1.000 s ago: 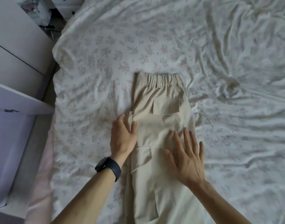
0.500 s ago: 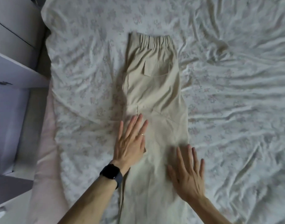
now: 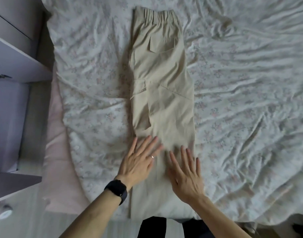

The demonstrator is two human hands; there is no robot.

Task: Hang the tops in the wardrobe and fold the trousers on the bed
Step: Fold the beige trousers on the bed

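Beige cargo trousers (image 3: 162, 78) lie folded lengthwise on the bed (image 3: 241, 100), elastic waistband at the far end and legs running toward me over the near edge. My left hand (image 3: 140, 160), with a ring and a black watch on the wrist, presses flat with straight fingers on the left side of the legs. My right hand (image 3: 186, 174) lies flat beside it on the right side of the legs, fingers spread. Neither hand grips the cloth.
The bed carries a wrinkled white floral sheet with a pink layer (image 3: 59, 152) showing along its left edge. White wardrobe or cabinet panels (image 3: 11, 66) stand close on the left. My dark-clothed legs (image 3: 157, 227) touch the bed's near edge.
Both flat hands have slid down the trouser legs toward me, away from the waistband. The view has tilted so the whole length of the trousers shows.
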